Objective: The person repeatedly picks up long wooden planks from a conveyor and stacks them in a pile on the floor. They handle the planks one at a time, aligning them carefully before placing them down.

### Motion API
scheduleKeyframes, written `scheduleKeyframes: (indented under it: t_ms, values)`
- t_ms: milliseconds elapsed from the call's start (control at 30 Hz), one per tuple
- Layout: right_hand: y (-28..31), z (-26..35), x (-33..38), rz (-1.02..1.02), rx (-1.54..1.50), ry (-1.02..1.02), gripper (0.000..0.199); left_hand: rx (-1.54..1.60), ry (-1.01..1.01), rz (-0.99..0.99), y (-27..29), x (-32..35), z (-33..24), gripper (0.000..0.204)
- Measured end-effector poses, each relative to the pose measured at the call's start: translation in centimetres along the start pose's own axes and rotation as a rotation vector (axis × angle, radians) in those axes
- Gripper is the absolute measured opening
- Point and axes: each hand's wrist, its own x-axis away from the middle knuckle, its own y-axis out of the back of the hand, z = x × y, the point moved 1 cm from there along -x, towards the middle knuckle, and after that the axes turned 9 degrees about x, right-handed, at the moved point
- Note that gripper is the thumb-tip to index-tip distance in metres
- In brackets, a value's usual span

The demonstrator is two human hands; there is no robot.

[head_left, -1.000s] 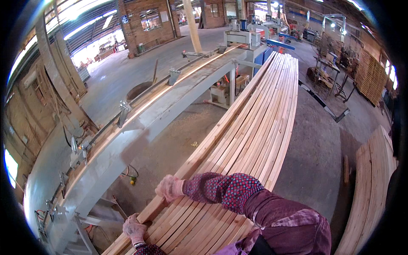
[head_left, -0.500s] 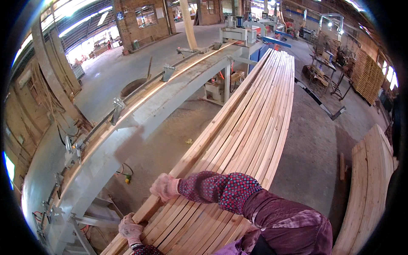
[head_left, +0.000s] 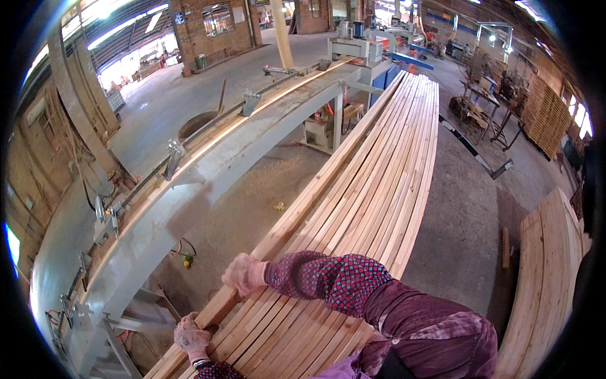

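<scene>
A long wooden board lies along the left edge of a broad stack of narrow wooden strips. Near the lower edge, my left hand, in a pinkish knit glove, closes over this board. My right hand, gloved alike, grips the same board a little farther along, with its arm reaching across the stack from the right. The fingers curl over the board's left side, and their tips are partly hidden. A dark gap shows between the board and the strips beside it.
To the left runs a long grey machine bed carrying a thin wood strip and several metal clamps. It leads to a machine head at the far end. More boards lie at right. A striped bar is on the floor.
My left hand has shifted very slightly left and up together with the near end of the board. The right hand keeps its grip, almost unmoved.
</scene>
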Motion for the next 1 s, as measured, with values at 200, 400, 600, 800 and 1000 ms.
scheduleKeyframes:
  t_ms: [200,400,600,800,1000]
  values:
    - [-0.2,0.1,-0.5,0.041,0.035,0.010,0.018,0.011,0.073,0.052,0.3,0.1,0.0,0.065]
    - [7.4,3.1,0.7,0.272,0.071,-0.086,0.021,0.001,-0.028,-0.012,-0.2,0.3,1.4,0.054]
    - [3.6,1.3,-0.1,0.261,0.122,-0.062,0.027,-0.082,0.077,0.101,2.6,0.3,-2.2,0.055]
    - [3.7,1.8,-0.3,0.297,0.133,-0.077,0.027,-0.032,0.075,0.077,2.4,0.8,-1.4,0.058]
    - [4.0,2.0,-0.3,0.319,0.175,-0.054,0.028,-0.014,0.118,0.093,2.8,0.8,-2.0,0.059]
